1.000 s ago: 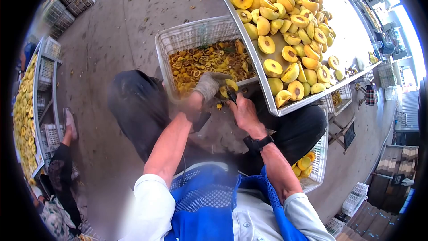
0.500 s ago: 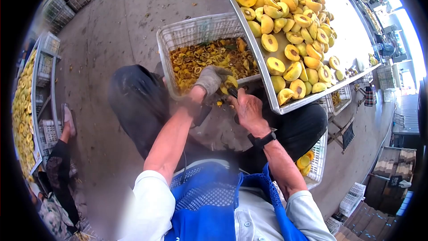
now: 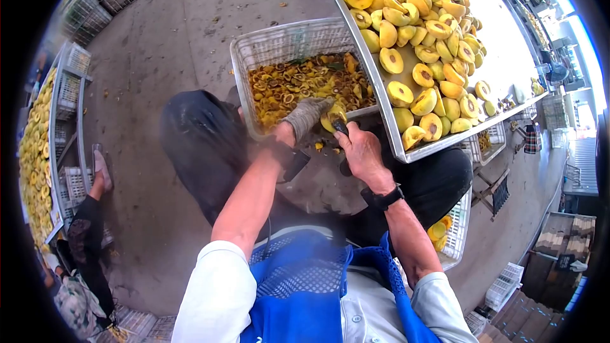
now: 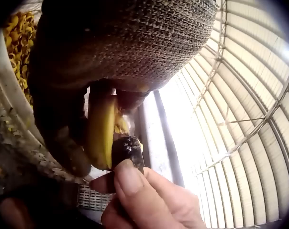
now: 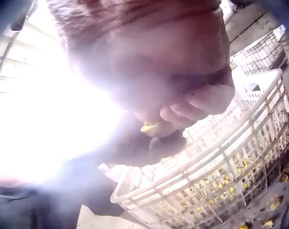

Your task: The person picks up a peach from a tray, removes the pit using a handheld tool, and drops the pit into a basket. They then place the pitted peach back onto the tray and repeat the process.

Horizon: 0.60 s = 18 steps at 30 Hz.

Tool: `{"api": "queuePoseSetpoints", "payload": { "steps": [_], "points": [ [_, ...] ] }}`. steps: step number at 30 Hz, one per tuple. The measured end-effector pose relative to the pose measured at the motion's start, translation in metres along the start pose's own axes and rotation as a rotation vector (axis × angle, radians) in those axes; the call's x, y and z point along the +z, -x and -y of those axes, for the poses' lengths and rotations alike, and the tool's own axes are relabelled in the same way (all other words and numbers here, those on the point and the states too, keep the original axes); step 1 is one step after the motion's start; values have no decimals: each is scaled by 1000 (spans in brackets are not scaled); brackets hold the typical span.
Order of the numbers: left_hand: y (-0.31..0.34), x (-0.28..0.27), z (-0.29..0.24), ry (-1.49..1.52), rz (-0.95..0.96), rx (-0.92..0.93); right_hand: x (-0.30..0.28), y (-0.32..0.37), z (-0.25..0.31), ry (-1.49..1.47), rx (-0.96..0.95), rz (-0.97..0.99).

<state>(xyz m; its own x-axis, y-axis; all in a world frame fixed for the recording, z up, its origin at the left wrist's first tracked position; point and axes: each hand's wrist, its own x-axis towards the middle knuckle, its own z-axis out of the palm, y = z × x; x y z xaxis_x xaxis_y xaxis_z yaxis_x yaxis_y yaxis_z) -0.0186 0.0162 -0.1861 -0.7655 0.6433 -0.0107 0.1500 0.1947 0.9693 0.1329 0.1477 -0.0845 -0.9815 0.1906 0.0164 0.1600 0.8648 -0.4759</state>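
My left hand (image 3: pixel 306 116), in a dirty knitted glove, grips a yellow peach half (image 4: pixel 100 131) from above, fingers round its skin. The bare right hand (image 3: pixel 364 154) pinches a short black-handled tool (image 4: pixel 127 149) between thumb and fingers. The tool's front end meets the cut side of the peach half; its tip is hidden there. Both hands are over the near edge of a white plastic crate (image 3: pixel 279 33) holding pits and yellow-brown scraps (image 3: pixel 286 96). Glare washes out much of the right wrist view, where a small yellow bit (image 5: pixel 148 128) shows by the fingers.
A metal-edged table (image 3: pixel 395 132) at right bears a heap of halved peaches (image 3: pixel 438 44). Below it, by the right knee, stands a crate (image 3: pixel 459 232) with peach pieces. Another fruit-laden table (image 3: pixel 56 152) and a seated person's leg (image 3: pixel 89 216) are at far left.
The crate, table and both hands have shifted slightly right in the head view. The right hand has turned a little at the peach half; both holds are kept.
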Motion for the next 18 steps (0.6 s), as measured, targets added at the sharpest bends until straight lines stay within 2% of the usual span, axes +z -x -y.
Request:
{"api": "queuePoseSetpoints", "payload": {
  "steps": [1,2,3,5,7,11,12,14,17,18],
  "points": [
    [-1,1,8,-287,23,288,0,0,0,-23,-2,11],
    [-1,3,16,-567,-40,582,2,1,-3,-23,-2,12],
    [2,0,-7,-139,73,136,8,2,-8,-53,-12,-1],
    [7,-1,-32,287,178,-312,10,3,-10,-87,-21,-14],
    [9,2,-39,521,79,-434,6,3,-8,-67,-12,-1],
    [-3,2,-21,364,68,-374,13,-3,-6,-8,-13,-21],
    [-9,5,-1,151,53,-198,15,-6,-6,32,-24,-38],
    [-12,4,8,-65,36,-23,20,-9,-6,68,-37,-55],
    [-16,-6,-17,-103,-35,-185,23,-15,-12,96,-62,-96],
    [-15,-13,-33,80,-64,-359,21,-16,-14,105,-42,-85]
  ]
}}
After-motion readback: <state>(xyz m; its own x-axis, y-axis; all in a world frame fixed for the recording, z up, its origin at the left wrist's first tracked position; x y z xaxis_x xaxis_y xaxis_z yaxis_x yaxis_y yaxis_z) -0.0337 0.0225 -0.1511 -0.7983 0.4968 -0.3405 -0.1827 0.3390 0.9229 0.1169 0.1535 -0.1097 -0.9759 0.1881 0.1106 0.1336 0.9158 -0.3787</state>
